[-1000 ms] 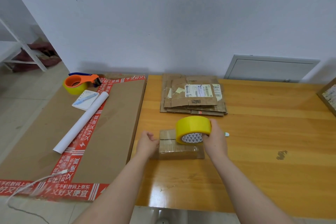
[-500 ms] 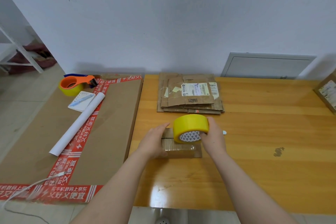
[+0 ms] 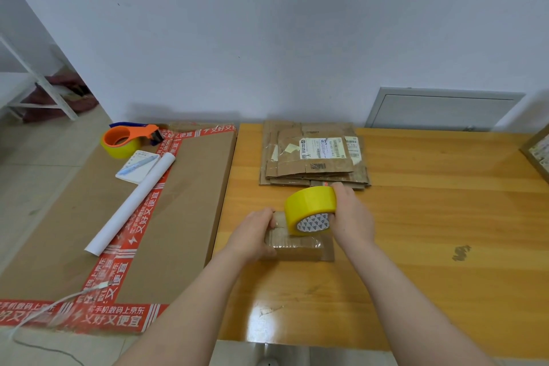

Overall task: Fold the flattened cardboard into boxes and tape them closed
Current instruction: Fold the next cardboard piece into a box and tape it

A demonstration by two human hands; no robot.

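Found the fingers of the right hand curled over the far rim of the yellow tape roll; recorded as a firm grasp on the roll. Noted the roll standing on edge, slightly tilted, patterned core facing the camera, set on top of the small cardboard box. Found the fingers of the left hand wrapped round the left end of that same box, gripping it on the wooden table. Noted glossy clear tape across the box top, directly below the roll and between the two hands. Could not tell whether a strand runs from roll to box.

Just beyond the right fingertips: logged a stack of flattened cardboard, shipping labels uppermost, lying flat on the table. Right of the right hand, well apart: logged a dark mark on the tabletop. Farther right, at the frame edge: part of another carton.

Left of the left hand, past the table edge: logged a large flat carton banded with red printed tape. On it, recorded a white paper roll, a notepad with a pen across it, and an orange tape dispenser at the far corner. Nearer than the left hand: a white cable across the carton's near corner.

Behind the stack, against the wall: a grey panel.
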